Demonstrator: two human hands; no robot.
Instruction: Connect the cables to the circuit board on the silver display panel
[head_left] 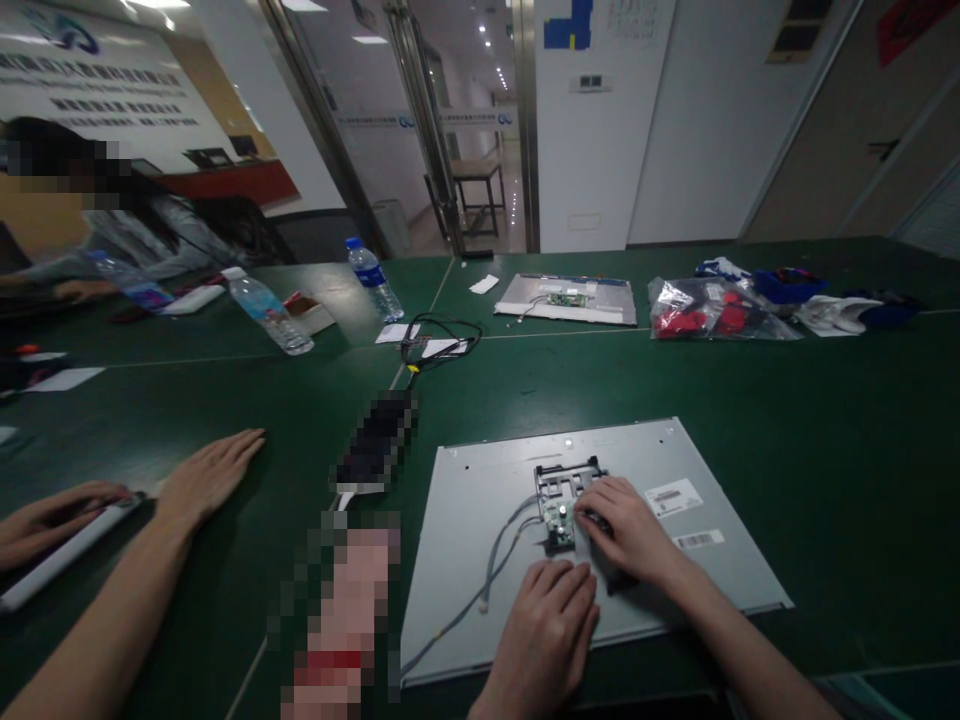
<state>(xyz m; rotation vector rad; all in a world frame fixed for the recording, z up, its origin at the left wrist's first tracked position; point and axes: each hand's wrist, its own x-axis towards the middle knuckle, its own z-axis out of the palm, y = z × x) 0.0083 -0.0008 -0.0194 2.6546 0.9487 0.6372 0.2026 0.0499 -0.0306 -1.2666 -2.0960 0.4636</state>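
A large grey flat panel (465,530) lies on the green table, with a black bracket (568,470) and a small green circuit board (559,517) at its middle. Grey cables (499,550) run from the board to the lower left. My right hand (626,525) is on the right side of the bracket, fingers bent round its dark edge beside the board. My left hand (551,625) rests low on the panel, below the board, its fingers curled together; whatever is under the fingertips is hidden.
Left of the panel lie a dark phone-like device (379,440) and another person's arms (172,530), one hand by a white bar (71,550). Farther back are bottles (371,278), a second panel (615,300) and a plastic bag (712,310). A person (142,220) sits at back left.
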